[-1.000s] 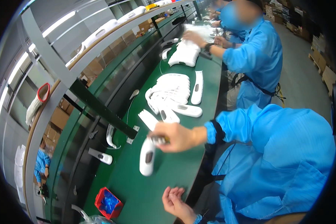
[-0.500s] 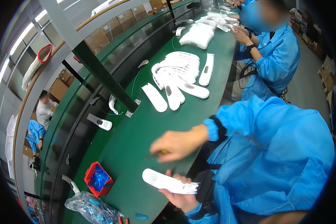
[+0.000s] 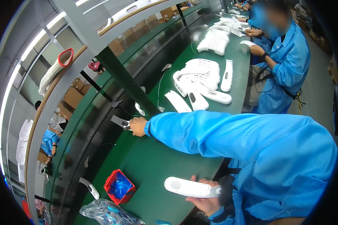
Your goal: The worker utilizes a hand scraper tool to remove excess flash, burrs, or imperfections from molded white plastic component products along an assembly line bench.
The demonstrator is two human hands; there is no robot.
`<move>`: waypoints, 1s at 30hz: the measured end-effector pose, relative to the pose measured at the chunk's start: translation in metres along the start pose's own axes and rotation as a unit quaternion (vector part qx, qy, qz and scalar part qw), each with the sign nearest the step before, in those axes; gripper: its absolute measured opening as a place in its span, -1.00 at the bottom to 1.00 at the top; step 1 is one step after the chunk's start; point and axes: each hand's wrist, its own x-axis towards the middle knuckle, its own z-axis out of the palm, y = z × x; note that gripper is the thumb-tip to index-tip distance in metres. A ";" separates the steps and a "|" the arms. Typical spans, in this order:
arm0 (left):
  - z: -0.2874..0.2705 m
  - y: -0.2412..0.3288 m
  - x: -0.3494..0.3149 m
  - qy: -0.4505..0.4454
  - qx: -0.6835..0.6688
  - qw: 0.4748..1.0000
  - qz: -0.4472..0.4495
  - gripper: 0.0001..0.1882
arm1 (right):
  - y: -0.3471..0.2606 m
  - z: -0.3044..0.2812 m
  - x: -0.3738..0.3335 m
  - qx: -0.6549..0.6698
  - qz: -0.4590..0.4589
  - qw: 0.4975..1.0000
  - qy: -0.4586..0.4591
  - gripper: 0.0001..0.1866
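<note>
My left hand [image 3: 206,202], palm up near the table edge, holds a long white plastic shell [image 3: 189,186] with a rounded end and a patch of small holes. Thumb and fingers clasp its two long sides. My right arm stretches across the table. At its end, my right hand [image 3: 138,126] has its fingers closed at the near end of another white shell [image 3: 118,120] with a dark oval opening, lying by the far edge. A small dark thing shows at those fingertips; its kind cannot be made out.
A red bin [image 3: 108,186] of blue pieces stands on the green table beside a clear plastic bag [image 3: 105,212]. Stacked white shells [image 3: 202,71] lie farther along. A dark green post [image 3: 127,80] rises near my right hand. A co-worker in blue [image 3: 285,63] sits farther along.
My right hand has moved away from above the left hand, out to the white shell at the far edge. My left hand still holds its shell. The whole view has shifted slightly.
</note>
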 end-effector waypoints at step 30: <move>-0.001 -0.056 -0.024 -0.017 -0.008 0.998 -0.060 -0.18 | 0.023 -0.125 -0.286 0.498 -0.086 0.855 -0.116 -0.61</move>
